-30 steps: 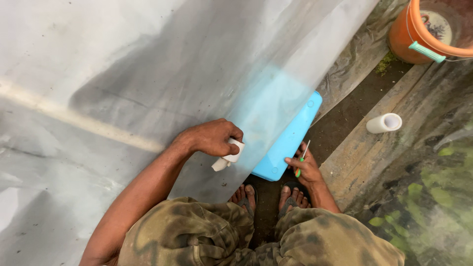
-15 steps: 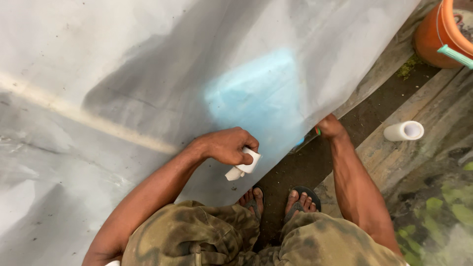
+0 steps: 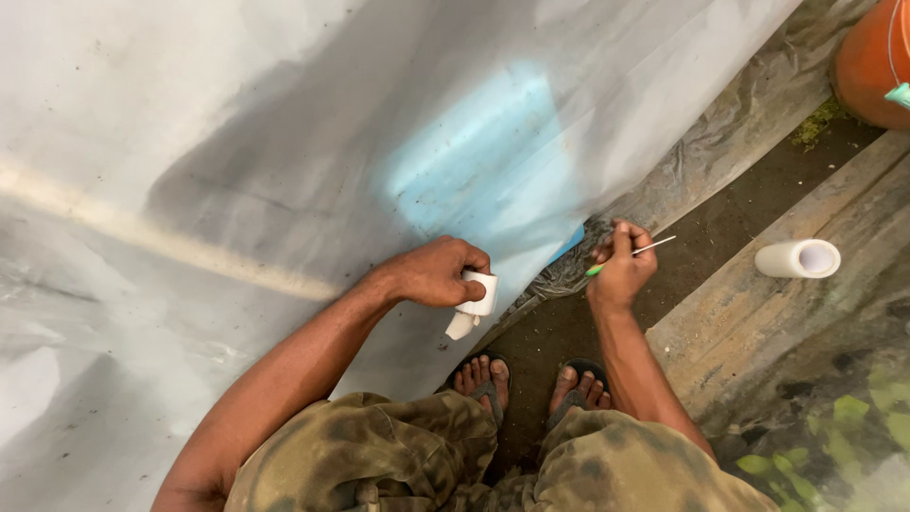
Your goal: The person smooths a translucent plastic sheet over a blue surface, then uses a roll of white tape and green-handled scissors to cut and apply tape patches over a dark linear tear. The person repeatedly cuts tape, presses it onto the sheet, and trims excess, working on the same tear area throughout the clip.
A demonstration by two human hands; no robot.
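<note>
head view: the left hand [image 3: 431, 273] is closed round a small white tape roll [image 3: 477, 294], fingers curled over it, a loose tab hanging at 6 o'clock; the roll rests against the grey plastic sheet [image 3: 237, 142]. the right hand [image 3: 621, 270], at 3 o'clock of the roll, pinches a thin green-handled tool [image 3: 630, 253] between thumb and fingertips, its pale tip pointing to 2 o'clock, right at the sheet's lower edge. a blue slab [image 3: 483, 171] shows dimly through the sheet. a second white roll [image 3: 798, 258] lies on a plank [image 3: 758, 313] at 3 o'clock, well apart; an orange bucket [image 3: 867, 66] sits at 1 o'clock. sandalled feet [image 3: 526, 379] stand on dark soil.

judged step: working the sheet's edge with tape and tool ready; next would call for freeing the tab and lining it up on the plastic.

against the earlier frames, the sheet now covers the blue slab almost fully, and the right hand has risen from low by the slab to the sheet's edge.
</note>
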